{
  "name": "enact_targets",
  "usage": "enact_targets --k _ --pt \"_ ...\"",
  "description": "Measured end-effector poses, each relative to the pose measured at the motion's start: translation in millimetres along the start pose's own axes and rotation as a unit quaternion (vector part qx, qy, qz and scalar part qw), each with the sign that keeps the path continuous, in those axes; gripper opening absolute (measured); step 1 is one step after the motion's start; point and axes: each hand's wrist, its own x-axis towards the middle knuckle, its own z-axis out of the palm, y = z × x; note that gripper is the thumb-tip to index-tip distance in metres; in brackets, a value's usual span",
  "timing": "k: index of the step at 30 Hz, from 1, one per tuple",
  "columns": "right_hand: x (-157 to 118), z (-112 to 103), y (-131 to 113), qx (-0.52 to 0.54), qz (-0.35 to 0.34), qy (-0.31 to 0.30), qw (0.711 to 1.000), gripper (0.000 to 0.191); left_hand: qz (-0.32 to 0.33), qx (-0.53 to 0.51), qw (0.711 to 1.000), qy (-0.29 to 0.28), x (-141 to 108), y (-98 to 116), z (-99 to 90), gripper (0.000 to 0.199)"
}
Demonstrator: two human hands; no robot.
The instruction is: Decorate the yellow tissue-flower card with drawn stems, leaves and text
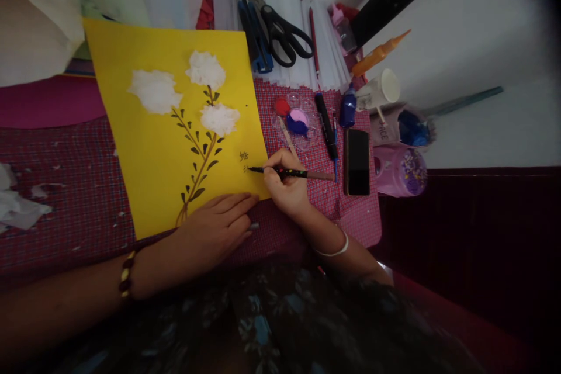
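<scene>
A sheet of yellow paper [153, 169] lies on the checked tablecloth, bearing white fluffy flowers [156, 91] with brown stems and dark leaves. My right hand [287, 184] grips a dark patterned brush pen [284, 172], its tip at the paper beside small dark handwritten characters [243, 156]. Whether the tip touches the paper I cannot tell. Flat along the paper's lower edge rests my left hand [219, 225], fingers stretched out, with nothing held. It covers part of the edge near the stems.
Right of the paper are a clear palette with paint [298, 123], a black marker [325, 125] and a phone [357, 162]. Black scissors [287, 35] lie on white paper strips at the back. Bottles, a white cup [388, 86] and a pink container [397, 170] line the table's right edge.
</scene>
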Motion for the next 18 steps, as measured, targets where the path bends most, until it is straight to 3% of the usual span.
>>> enact_targets --k 4,10,18 --pt "0.6 -0.7 0.3 0.004 -0.004 0.001 1.0 0.012 -0.001 0.004 1.0 -0.006 0.7 -0.3 -0.9 0.024" --pt "0.8 -1.3 -0.7 0.008 0.054 0.001 0.999 0.01 -0.003 0.001 1.0 -0.01 1.3 -0.7 -1.9 0.025" --pt "1.5 -1.0 1.3 0.012 0.03 -0.006 0.999 0.01 -0.005 -0.004 1.0 -0.013 0.7 -0.6 -0.9 0.027"
